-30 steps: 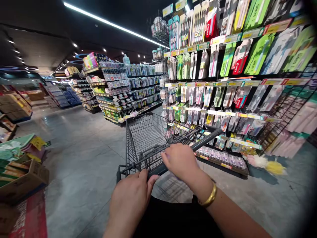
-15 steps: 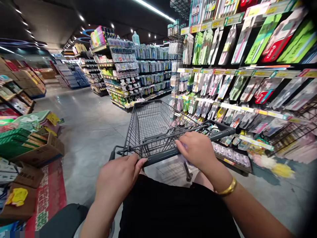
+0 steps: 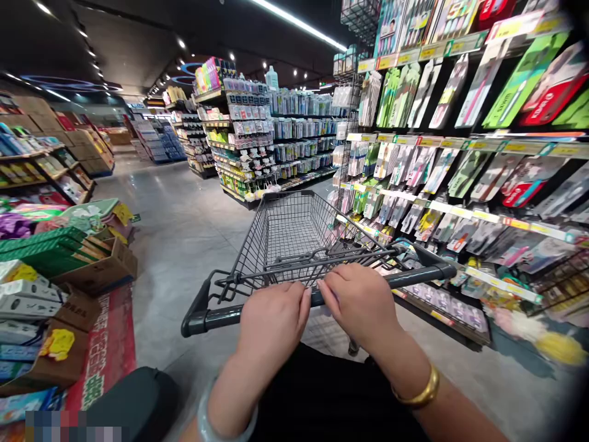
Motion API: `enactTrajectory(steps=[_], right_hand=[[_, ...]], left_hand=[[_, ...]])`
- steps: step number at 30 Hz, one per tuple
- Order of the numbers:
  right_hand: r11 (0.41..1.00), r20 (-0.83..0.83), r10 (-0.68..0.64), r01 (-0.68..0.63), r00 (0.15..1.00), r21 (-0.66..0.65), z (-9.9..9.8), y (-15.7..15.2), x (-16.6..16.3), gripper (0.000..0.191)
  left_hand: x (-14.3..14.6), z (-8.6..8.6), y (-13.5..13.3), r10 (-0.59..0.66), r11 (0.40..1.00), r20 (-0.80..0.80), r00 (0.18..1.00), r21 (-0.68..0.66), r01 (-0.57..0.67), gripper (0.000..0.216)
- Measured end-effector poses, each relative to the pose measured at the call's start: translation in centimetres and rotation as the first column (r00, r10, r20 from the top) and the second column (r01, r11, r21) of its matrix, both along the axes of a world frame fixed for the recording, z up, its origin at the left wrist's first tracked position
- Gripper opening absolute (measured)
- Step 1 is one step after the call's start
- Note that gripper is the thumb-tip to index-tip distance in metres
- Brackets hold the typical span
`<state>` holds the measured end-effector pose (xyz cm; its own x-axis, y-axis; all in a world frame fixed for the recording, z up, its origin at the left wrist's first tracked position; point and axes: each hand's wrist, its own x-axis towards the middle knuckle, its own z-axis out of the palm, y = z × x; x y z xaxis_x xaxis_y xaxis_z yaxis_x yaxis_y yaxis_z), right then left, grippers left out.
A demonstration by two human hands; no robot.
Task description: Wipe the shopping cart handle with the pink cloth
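A dark wire shopping cart (image 3: 285, 236) stands in front of me with nothing visible in its basket. Its grey handle bar (image 3: 216, 316) runs across the lower middle of the view. My left hand (image 3: 271, 322) rests on the bar, fingers curled over it. My right hand (image 3: 359, 301) grips the same bar just to the right, its fingertips almost touching the left hand. A gold bangle (image 3: 416, 393) circles my right wrist and a pale bangle (image 3: 216, 423) my left.
Racks of packaged toothbrushes (image 3: 460, 166) fill the right side close to the cart. On the left are cardboard boxes of goods (image 3: 69, 270) and a red floor mat (image 3: 108, 350). A grey tiled aisle (image 3: 179, 233) leads ahead toward more shelves (image 3: 243, 141).
The cart has swung from pointing at the right-hand rack to pointing down the aisle. My left hand slid right along the bar and now sits beside my right hand.
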<state>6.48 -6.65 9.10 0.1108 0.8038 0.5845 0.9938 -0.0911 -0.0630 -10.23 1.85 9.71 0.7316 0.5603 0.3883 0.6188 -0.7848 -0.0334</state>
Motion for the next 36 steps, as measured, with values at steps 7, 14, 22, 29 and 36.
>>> enactTrajectory(steps=[7,14,22,29,36], right_hand=[[0.971,-0.092,-0.239,0.236,0.967,-0.041,0.2,-2.8,6.0,0.038],[0.999,-0.021,-0.050,0.051,0.999,0.010,0.1,-0.6,-0.3,0.031],[0.955,-0.124,-0.248,0.264,0.961,0.138,-1.1,-3.2,4.9,0.035],[0.996,-0.078,-0.076,0.080,0.994,0.045,-0.3,-1.6,0.7,0.031],[0.920,-0.094,-0.371,0.379,0.924,0.097,-0.7,-5.7,9.1,0.035]], left_hand=[[-0.6,-1.0,0.5,0.071,0.992,0.009,0.997,0.102,-0.072,0.046],[-0.8,-0.7,0.3,0.090,0.987,0.000,0.996,0.138,-0.089,0.043],[-1.2,-0.6,0.4,0.091,0.985,-0.006,0.996,0.151,-0.089,0.044],[3.4,0.3,-1.6,-0.122,0.993,-0.028,0.992,-0.010,0.121,0.039],[4.2,-0.5,-1.9,-0.044,0.998,-0.028,0.999,0.044,0.045,0.041]])
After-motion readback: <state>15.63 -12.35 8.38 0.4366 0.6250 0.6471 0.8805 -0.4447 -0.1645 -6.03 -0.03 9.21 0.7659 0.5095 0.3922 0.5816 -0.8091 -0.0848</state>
